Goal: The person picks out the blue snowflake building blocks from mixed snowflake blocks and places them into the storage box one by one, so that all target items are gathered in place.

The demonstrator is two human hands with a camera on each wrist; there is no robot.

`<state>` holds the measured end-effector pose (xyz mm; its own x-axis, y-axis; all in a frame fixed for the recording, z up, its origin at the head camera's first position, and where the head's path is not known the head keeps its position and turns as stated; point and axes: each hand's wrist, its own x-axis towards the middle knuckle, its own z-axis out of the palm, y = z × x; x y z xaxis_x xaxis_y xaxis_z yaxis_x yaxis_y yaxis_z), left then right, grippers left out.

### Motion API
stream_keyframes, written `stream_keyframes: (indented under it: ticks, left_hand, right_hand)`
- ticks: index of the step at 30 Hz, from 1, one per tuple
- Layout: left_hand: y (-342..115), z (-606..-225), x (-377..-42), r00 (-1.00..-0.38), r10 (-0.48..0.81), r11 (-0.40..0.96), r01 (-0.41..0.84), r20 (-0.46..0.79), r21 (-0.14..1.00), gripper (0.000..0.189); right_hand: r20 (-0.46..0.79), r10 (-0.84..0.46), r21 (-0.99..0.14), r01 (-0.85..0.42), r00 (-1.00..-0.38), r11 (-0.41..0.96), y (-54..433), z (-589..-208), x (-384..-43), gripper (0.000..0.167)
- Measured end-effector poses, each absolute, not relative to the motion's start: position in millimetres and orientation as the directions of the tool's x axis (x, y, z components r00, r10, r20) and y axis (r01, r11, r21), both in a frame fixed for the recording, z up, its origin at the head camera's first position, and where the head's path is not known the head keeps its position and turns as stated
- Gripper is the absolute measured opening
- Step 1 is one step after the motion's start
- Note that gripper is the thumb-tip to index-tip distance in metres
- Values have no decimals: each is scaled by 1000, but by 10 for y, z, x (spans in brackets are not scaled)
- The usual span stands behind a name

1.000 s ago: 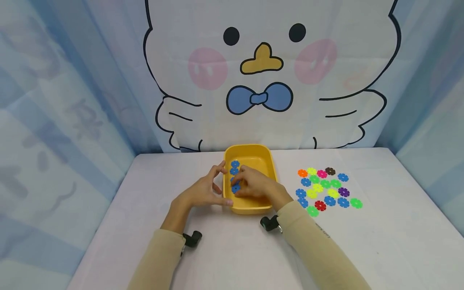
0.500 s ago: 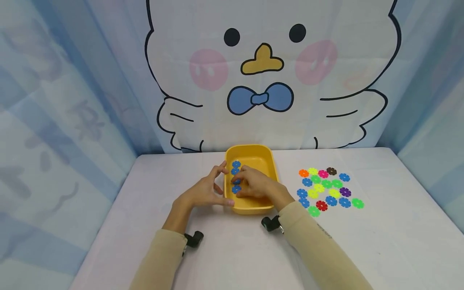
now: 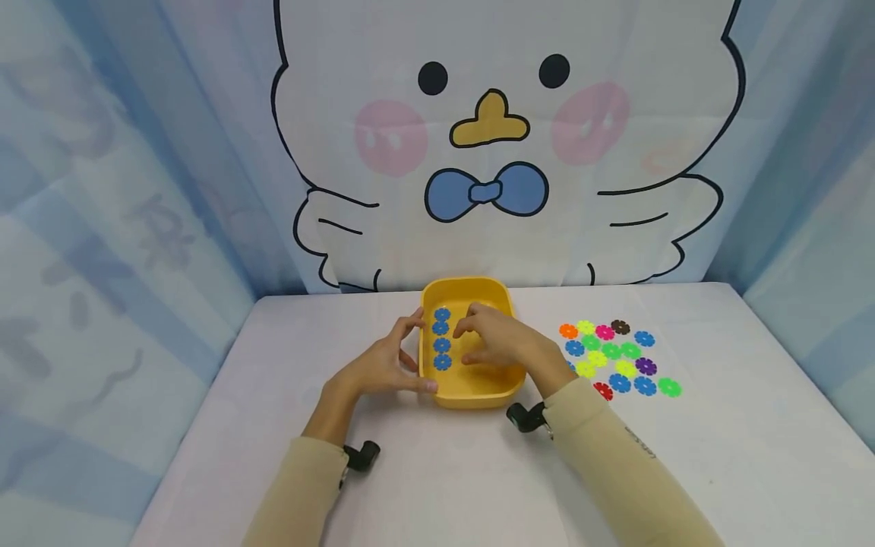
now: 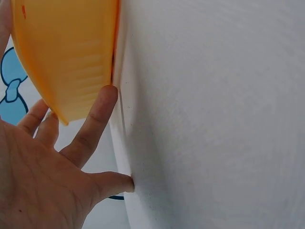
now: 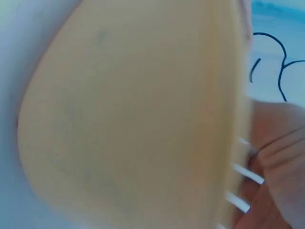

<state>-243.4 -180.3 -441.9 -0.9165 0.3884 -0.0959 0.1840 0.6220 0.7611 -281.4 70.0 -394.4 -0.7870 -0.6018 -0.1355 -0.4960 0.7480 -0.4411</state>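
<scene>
- Currently, the tray [image 3: 472,400] is set flat on the table [image 3: 437,494], near the far edge and in front of the printed curtain [image 3: 485,251].
- Inside the tray, four blue discs [image 3: 441,345] are lined up in a column beside the left wall; the two farthest are set close together.
- The tray's left side is touched by the left grip [image 3: 378,366], whose fingers and thumb are spread; in the left wrist view, the outer wall is met by one fingertip [image 4: 110,93].
- The right grip [image 3: 502,338] is held over the tray's right part, to the right of the column; its fingers are loosely bent, and a gap is left between forefinger and thumb.
- In the right wrist view, the tray is blurred, and from there it cannot be told how the right fingertips are placed.
- On the table, to the right of the tray and apart from it, loose discs are scattered: orange [image 3: 568,331], yellow [image 3: 597,358], pink [image 3: 604,332], brown [image 3: 620,327], green [image 3: 670,387], purple [image 3: 645,366], red [image 3: 603,391] and more blue ones [image 3: 645,386].
- The red one is partly covered by the right sleeve [image 3: 629,463].
- A dark camera [image 3: 364,456] is worn at each wrist, beside the beige cuff.
</scene>
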Motion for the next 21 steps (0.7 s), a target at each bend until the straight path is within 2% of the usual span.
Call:
stream_keyframes:
  ticks: [5, 9, 14, 21]
  left_hand:
    - [-1792, -4432, -2430, -921, 373, 640, 166, -115, 750, 115]
    - [-1792, -4418, -2439, -921, 371, 653, 168, -119, 738, 108]
    - [-1819, -4384, -2428, -924, 366, 657, 170, -113, 734, 95]
    - [-1793, -4403, -2423, -917, 385, 644, 183, -108, 743, 102]
  right_hand:
    - [-78, -639, -414, -558, -765, 719, 835, -3830, -2772, 38]
    - [-17, -650, -392, -593, -760, 704, 967, -3785, -2737, 35]
    - [62, -660, -446, -612, -749, 653, 1087, -3814, -2679, 37]
    - [174, -620, -475, -617, -765, 628, 1304, -3889, -2585, 36]
